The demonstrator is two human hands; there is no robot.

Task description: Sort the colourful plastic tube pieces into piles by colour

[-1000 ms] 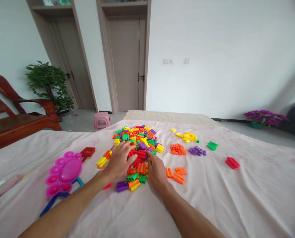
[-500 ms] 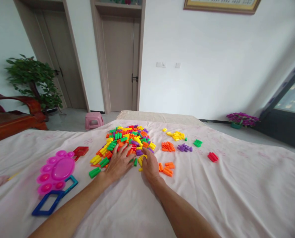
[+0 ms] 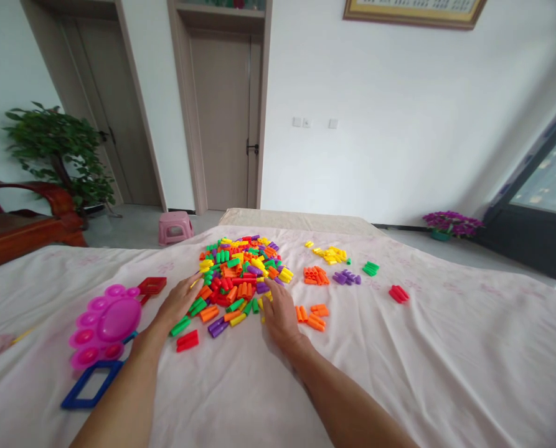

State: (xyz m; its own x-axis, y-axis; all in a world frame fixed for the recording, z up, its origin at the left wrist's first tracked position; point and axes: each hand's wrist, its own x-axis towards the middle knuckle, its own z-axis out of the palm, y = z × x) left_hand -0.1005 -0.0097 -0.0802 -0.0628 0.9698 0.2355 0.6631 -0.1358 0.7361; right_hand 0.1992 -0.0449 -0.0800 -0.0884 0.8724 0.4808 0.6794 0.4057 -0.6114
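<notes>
A mixed pile of small plastic tube-shaped building blocks [image 3: 240,261] in red, orange, yellow, green and purple lies on the cloth. My left hand [image 3: 179,303] is at the pile's left edge, fingers stretched forward and touching yellow blocks there. Against the right front edge rests my right hand [image 3: 280,311], thumb and forefinger apart beside yellow blocks [image 3: 264,301] that it partly covers. Between my hands lie a purple block [image 3: 218,327], a red block [image 3: 187,340] and several green and orange ones. Right of my right hand are loose orange blocks [image 3: 315,321].
Sorted groups lie to the right: yellow [image 3: 330,254], orange [image 3: 315,275], purple [image 3: 347,277], green [image 3: 371,269] and red [image 3: 399,294]. A pink paw-shaped tray [image 3: 119,318], a blue square frame [image 3: 92,384] and a red frame [image 3: 152,285] are at left.
My left hand has moved left from the pile's front middle to its left edge, uncovering red, orange and purple blocks. My right hand has stayed nearly in place.
</notes>
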